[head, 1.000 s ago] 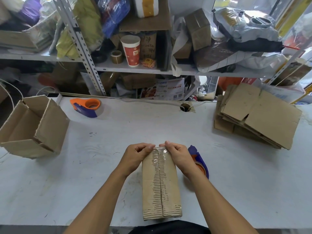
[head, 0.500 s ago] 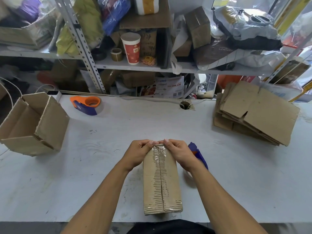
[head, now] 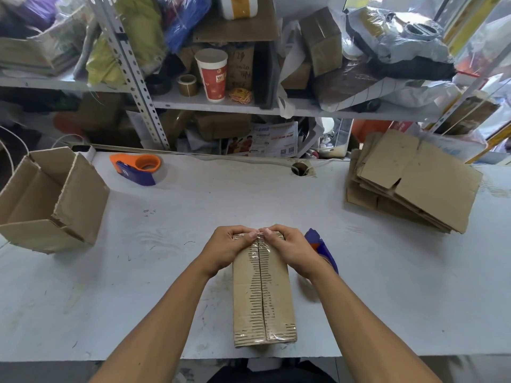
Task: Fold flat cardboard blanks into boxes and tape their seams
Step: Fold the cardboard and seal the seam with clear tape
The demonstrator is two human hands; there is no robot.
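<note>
A long corrugated cardboard box [head: 262, 291] lies at the near edge of the white table [head: 166, 272], glossy clear tape along its center seam. The left hand [head: 226, 248] and right hand [head: 290, 248] curl over its far end, gripping it.
</note>
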